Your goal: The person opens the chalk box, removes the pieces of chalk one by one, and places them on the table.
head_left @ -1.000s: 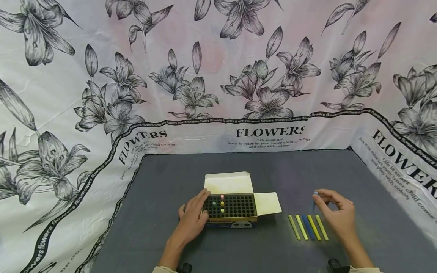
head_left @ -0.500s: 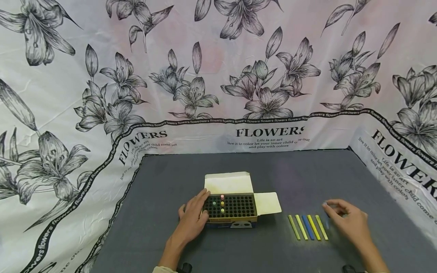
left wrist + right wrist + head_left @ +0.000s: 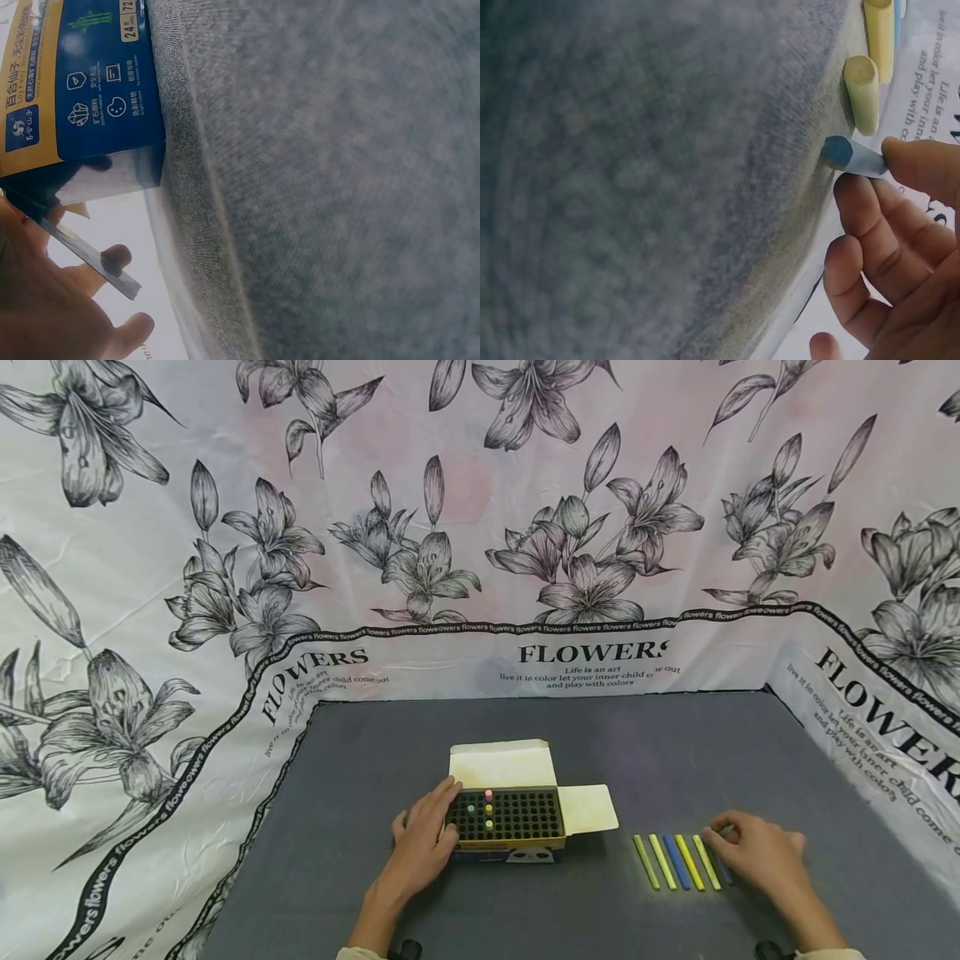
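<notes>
Right hand at 4 o'clock on the grey mat, fingers pinching one blue chalk stick low against the cloth. It sits just right of a row of five sticks: four yellow, one blue in the middle. Six sticks laid out, counting the held one.

Left hand rests with relaxed fingers on the 9 o'clock side of the open chalk box, gripping nothing. Its black grid tray shows three chalk ends: one pink, one green, one yellow. Box flaps are folded out toward 12 and 3 o'clock.
</notes>
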A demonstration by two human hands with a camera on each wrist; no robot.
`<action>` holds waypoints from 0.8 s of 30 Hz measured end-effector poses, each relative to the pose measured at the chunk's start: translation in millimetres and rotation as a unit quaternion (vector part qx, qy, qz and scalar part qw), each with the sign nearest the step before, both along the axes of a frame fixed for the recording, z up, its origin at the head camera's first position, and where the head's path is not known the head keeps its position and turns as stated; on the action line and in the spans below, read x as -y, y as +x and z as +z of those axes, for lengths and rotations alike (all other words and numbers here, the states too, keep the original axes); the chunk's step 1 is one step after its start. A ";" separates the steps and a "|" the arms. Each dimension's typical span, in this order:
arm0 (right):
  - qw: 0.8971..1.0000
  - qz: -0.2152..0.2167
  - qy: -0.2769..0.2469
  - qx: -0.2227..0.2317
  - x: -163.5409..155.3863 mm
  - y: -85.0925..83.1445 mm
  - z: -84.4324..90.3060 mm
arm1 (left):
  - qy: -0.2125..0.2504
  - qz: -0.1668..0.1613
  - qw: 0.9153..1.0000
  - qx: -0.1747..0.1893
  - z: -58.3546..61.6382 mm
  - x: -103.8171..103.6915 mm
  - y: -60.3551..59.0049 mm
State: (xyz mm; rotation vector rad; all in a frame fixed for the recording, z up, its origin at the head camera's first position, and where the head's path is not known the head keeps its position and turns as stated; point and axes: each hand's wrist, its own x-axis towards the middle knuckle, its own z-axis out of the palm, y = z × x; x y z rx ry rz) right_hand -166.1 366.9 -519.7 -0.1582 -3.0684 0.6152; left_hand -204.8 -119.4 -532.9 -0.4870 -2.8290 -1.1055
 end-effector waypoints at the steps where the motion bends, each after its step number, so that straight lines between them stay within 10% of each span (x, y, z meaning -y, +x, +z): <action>1: 1.000 0.000 0.003 0.003 0.7 -0.6 0.0 | 0.001 0.000 1.000 0.000 -0.3 -0.1 0.0; 24: 0.999 -0.010 -0.003 0.039 2.2 -2.7 4.3 | 0.002 0.002 1.000 0.002 0.1 -0.8 0.2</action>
